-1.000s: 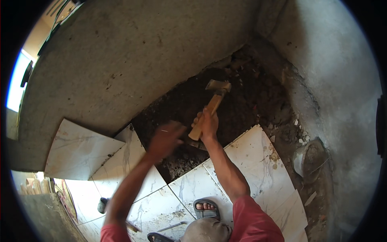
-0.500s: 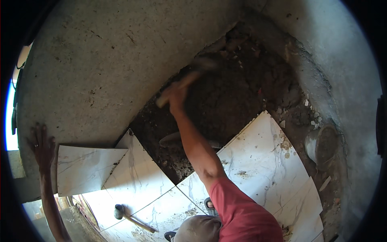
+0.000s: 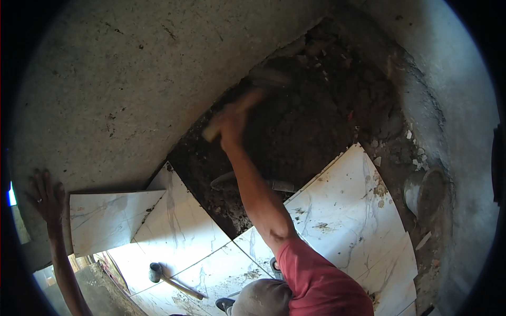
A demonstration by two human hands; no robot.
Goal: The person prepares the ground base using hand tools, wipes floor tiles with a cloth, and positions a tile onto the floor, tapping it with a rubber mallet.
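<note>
My right hand [image 3: 232, 125] is closed around the wooden handle of a hammer [image 3: 252, 98]. Motion smears both the hand and the hammer's head, which is over the dark soil bed [image 3: 305, 121] beside the grey wall. My left hand [image 3: 47, 200] rests with fingers spread against the wall at the far left, holding nothing. Under my right forearm lies a trowel [image 3: 225, 181] on the soil, its middle hidden by the arm. A mallet [image 3: 156, 272] with a dark head and wooden handle lies on the white marbled floor tiles [image 3: 195, 226].
A plaster-grey wall [image 3: 105, 105] rises on the left, another [image 3: 464, 131] on the right. One tile [image 3: 113, 216] stands along the left wall's base. Near the right wall sits a dirty round container [image 3: 414, 192], with white chips scattered around it.
The view has shifted slightly. My right hand stays near the same place with the hammer, still blurred by motion. My left hand remains against the wall.
</note>
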